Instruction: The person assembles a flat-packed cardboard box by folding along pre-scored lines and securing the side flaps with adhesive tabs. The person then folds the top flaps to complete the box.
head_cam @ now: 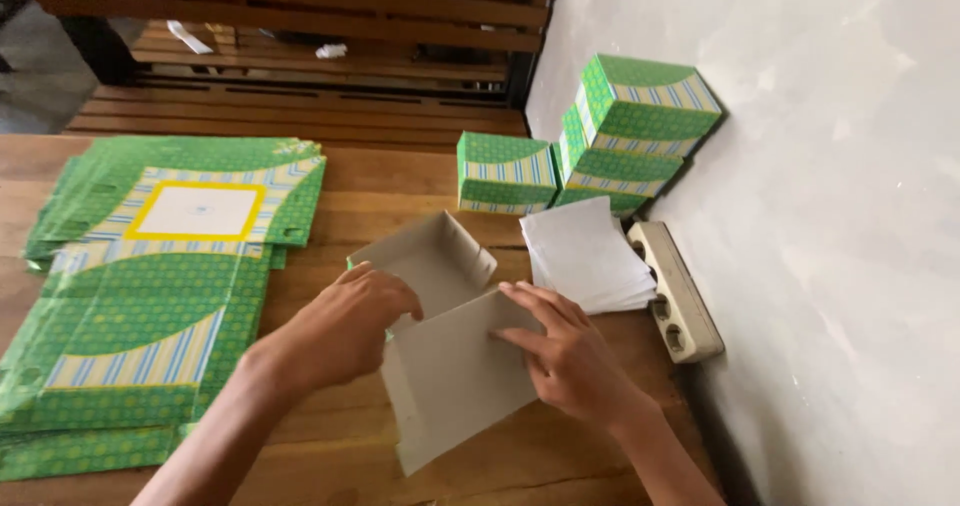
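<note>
On the wooden counter, a pile of flat green cartons lies left, a white paper stack and a power strip right. Three folded green boxes stand by the wall. The left hand and right hand both grip one half-folded grey box in the middle, fingers closed on its walls.

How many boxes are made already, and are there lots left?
About four finished green boxes are stacked by the wall. The left hand and right hand are folding one grey-sided box now. A thick pile of flat green sheets is left unfolded.
</note>
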